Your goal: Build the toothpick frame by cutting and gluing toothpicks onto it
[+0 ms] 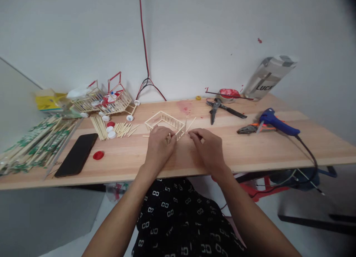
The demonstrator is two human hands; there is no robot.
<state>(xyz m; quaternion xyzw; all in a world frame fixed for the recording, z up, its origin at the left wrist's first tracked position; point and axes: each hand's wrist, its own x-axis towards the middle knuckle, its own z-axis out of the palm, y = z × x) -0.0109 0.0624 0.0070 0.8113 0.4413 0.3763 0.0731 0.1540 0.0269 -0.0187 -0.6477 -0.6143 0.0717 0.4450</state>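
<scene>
"From the head view, where was the stick frame (pixel 174 123)?"

"On the wooden surface (pixel 125 157), just ahead of the left hand (pixel 161 142), which partly covered its near side."

"How did that hand's grip look?"

"Curled, thumb close to forefinger. It seemed to steady the frame, but I couldn't tell whether it pinched a piece."

"And the right hand (pixel 208 146)?"

"Its fingers were bent, thumb and forefinger nearly together, right by the lower end of a loose stick (pixel 191 123). I couldn't tell if they had hold of it."

"Which step was that?"

"Fitting a stick near the frame's right corner, I judged."

"What did the next move call for?"

"Probably a steady frame and careful lining up; the glue gun (pixel 278 123) lay well apart, off to the right."
</scene>
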